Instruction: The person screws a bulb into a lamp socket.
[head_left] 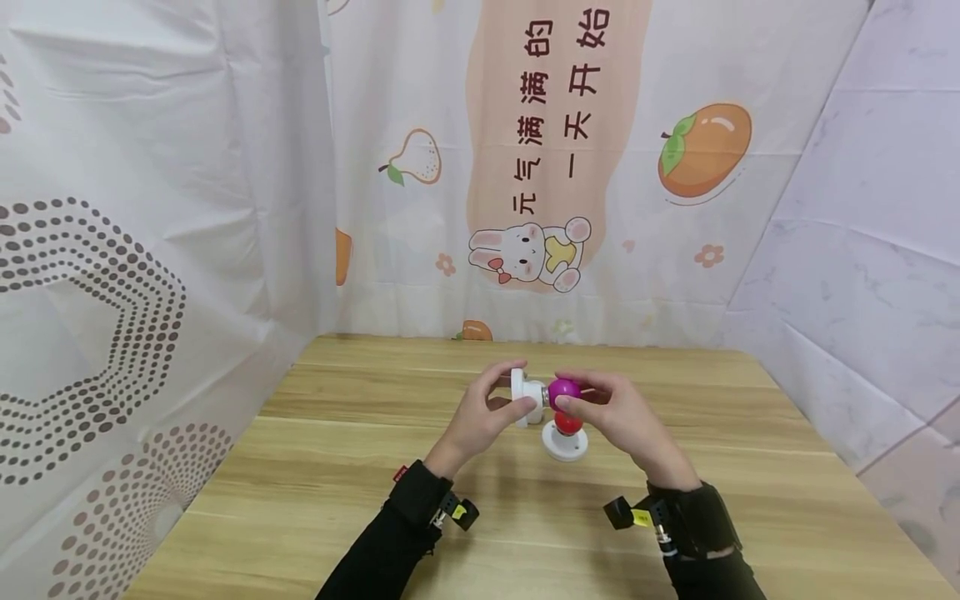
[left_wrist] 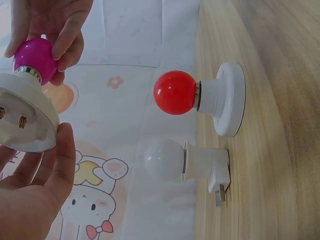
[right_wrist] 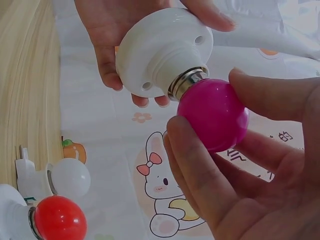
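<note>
My left hand [head_left: 476,415] grips a round white lamp holder [right_wrist: 142,55] by its base, its screw holes and socket mouth showing in the right wrist view. In my right hand [head_left: 618,414] a magenta light bulb [right_wrist: 215,116] is held between thumb and fingers. The bulb's metal cap [right_wrist: 187,82] sits at the socket mouth, part of it still showing. Both are raised above the table. Contacts show on the holder's underside in the left wrist view.
Close by on the wooden table [head_left: 337,500], a red bulb [left_wrist: 175,92] stands in a round white holder [left_wrist: 230,100]. Beside it a white bulb [left_wrist: 164,160] sits in a white plug-in holder [left_wrist: 202,162]. A printed curtain [head_left: 405,250] hangs behind.
</note>
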